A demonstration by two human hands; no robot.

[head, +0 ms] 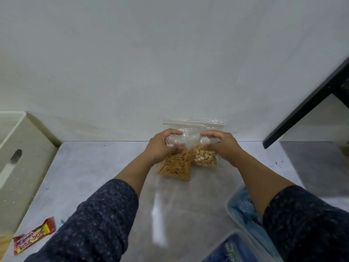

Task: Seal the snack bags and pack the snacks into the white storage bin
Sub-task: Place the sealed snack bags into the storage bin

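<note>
Two clear zip bags stand side by side at the far middle of the grey table. The left bag (176,167) holds orange stick snacks, and the right bag (204,157) holds pale nuts. My left hand (160,146) grips the stick bag around its upper part. The nut bag's upper part is gripped the same way by my right hand (223,146). Both bag tops rise above my fingers near the wall. The white storage bin (20,159) stands at the left edge of the table, its handle slot facing me.
A red and yellow candy bar (34,235) lies at the near left. Clear plastic containers with blue contents (243,210) sit at the near right. A black bar (309,103) slants across the right background. A white wall stands just behind the bags.
</note>
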